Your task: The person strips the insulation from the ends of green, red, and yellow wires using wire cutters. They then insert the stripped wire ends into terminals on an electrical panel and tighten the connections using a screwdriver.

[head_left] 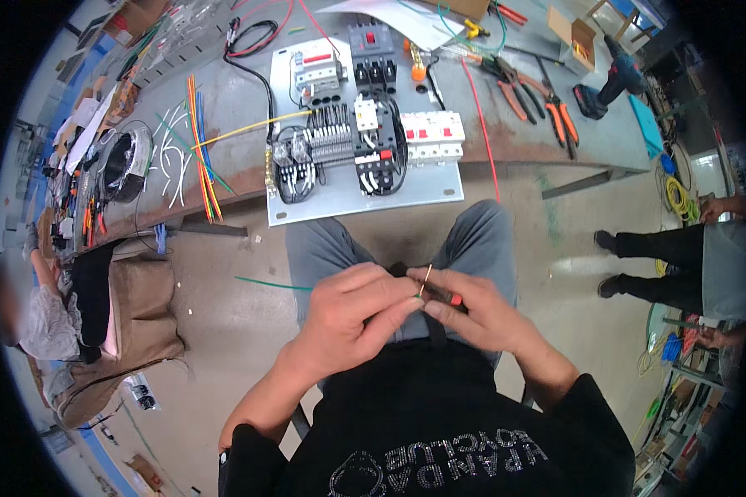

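Above my lap, my left hand (363, 308) is closed around a green wire (272, 284), whose long tail sticks out to the left. At the fingertips a short copper-coloured length (426, 279) stands up between the two hands. My right hand (482, 313) is closed with thumb and fingers meeting the left fingertips. It holds a small dark tool with a red end (455, 299), mostly hidden by the fingers, so its kind cannot be made out. Beyond my knees, a metal mounting plate (365, 205) with breakers, a contactor (375, 157) and terminal blocks (330, 132) overhangs the bench edge.
The bench (522, 145) carries pliers (514, 87), orange-handled cutters (560, 120) and a cordless drill (613, 83) at right. Coloured wires (201, 149) and a black coil (126, 166) lie at left. One person (46, 306) sits at left; another (663, 265) stands at right.
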